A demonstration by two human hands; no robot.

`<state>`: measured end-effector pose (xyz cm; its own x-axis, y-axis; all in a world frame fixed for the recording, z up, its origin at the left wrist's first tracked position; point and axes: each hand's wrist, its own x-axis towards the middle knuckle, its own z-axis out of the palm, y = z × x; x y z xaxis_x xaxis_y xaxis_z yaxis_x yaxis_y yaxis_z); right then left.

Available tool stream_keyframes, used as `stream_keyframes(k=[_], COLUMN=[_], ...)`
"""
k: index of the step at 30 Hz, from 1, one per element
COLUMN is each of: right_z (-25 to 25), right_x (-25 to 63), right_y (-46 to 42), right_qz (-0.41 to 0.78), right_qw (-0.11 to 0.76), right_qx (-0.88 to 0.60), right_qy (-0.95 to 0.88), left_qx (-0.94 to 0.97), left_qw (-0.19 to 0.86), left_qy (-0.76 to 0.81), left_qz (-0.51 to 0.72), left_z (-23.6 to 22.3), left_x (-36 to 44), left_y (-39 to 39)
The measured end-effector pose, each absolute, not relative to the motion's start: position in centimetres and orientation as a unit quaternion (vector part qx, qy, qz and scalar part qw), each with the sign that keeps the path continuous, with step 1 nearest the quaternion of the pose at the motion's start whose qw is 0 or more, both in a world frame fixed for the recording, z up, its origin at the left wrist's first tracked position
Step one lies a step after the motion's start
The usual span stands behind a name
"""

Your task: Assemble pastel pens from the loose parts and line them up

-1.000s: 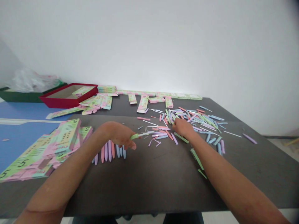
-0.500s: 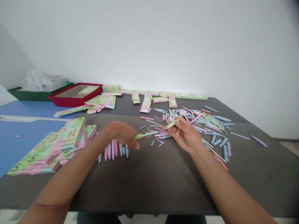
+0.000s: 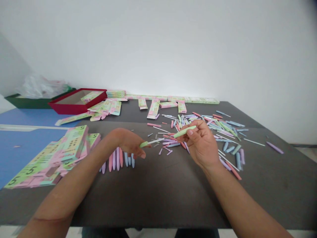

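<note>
My left hand [image 3: 128, 143] holds a thin white rod with a pale green tip [image 3: 151, 143] between its fingers. Just below that hand lies a neat row of tapered pastel pieces [image 3: 117, 159] in pink, lilac and pale blue. My right hand [image 3: 201, 145] is raised over the table, pinching a pale green tapered plastic piece [image 3: 184, 132] in its fingertips. Beneath and beyond it spreads a loose heap of pastel pieces and white rods [image 3: 210, 130].
Printed cardboard sleeves marked 5 [image 3: 56, 158] are stacked at the left, on a dark table [image 3: 158, 198] beside a blue surface [image 3: 22, 155]. At the back stand a red box [image 3: 76, 107], a green bin [image 3: 24, 103] and a plastic bag [image 3: 39, 87].
My right hand has risen out of the heap with the green piece and turned it lengthwise. My left hand has stayed in place with the same rod.
</note>
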<state>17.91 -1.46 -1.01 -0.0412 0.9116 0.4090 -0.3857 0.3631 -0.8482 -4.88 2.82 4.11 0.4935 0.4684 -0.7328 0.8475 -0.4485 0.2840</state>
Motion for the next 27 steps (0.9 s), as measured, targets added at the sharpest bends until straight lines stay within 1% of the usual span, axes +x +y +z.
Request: stream_keyframes(k=[10,17,27], right_z=[-1.19,-1.29,-1.64], right_x=[17.75,17.62,17.31], right_y=[-1.59,-1.78,-2.02], right_qz=[0.504,0.499,0.48], right_qw=[0.643,0.635,0.623], right_qx=[-0.247,-0.247,-0.241], right_qy=[-0.521,-0.536,-0.568], left_qx=[0.8,0.804,0.799], left_qw=[0.335,0.32,0.338], left_qy=[0.405,0.401,0.399], left_qz=[-0.292,-0.3,-0.298], left_z=[3.77,3.73,3.74], left_x=[-4.86,-4.86,-4.54], left_y=[2.96,2.95,2.55])
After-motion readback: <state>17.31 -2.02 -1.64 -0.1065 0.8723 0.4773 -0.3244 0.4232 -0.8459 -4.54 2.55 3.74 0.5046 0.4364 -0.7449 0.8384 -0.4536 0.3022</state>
